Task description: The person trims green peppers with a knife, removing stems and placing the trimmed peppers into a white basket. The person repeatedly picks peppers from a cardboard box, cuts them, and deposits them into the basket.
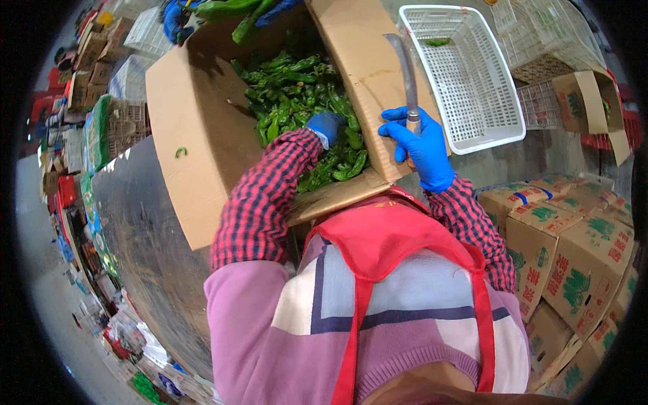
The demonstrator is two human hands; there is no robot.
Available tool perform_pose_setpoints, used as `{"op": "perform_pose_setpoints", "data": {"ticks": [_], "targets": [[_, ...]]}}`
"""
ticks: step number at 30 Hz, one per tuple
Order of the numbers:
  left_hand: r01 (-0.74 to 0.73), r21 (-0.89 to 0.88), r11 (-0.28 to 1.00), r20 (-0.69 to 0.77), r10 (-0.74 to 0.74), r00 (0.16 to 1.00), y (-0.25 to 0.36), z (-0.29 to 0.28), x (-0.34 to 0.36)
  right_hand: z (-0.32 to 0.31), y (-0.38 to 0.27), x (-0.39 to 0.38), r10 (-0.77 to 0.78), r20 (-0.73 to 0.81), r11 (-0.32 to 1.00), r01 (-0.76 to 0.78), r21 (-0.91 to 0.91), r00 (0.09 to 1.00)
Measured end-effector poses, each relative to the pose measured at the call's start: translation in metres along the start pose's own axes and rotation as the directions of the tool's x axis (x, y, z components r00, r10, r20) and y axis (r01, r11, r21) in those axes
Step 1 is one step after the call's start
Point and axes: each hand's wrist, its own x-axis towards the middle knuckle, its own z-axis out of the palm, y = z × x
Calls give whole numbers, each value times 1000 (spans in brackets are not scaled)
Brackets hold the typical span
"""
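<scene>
— While we look down from the head view, what do our hands hold?

— Our right hand (422,150), in a blue glove, has its fingers (393,127) wrapped tight around the handle of a curved knife (408,71). The blade points up and away from us, over the right flap of the open cardboard box (192,145).

— And our left hand (326,126)?

— It is also gloved in blue and it reaches down into the box, among the green peppers (297,91). It touches them, but we cannot tell if its fingers are closed on one, because the peppers and our checked sleeve (266,196) hide them.

— What is around?

— A white plastic basket (466,74) stands just beside the box, on the right, with one green pepper inside. Stacked cardboard cartons (574,250) are at our right side. At the far edge of the box, another person's blue-gloved hand (177,19) holds peppers.
</scene>
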Motion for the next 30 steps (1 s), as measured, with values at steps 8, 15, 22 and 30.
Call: {"op": "perform_pose_setpoints", "data": {"ticks": [8,15,22,30], "targets": [[166,-235,958,160,-130,979,-26,2,-2,0,0,1,21,3,1000,-21,9,1000],[440,-851,286,423,-123,898,-2,-103,-102,4,-11,2,31,19,1000,-30,-7,999],[140,-980,-143,122,122,985,82,-146,-162,30,-27,-3,-88,343,994,104,-28,935],[-47,-880,-473,-104,96,990,93,-145,-191,37,-25,-17,-40,303,999,34,25,952]]}}
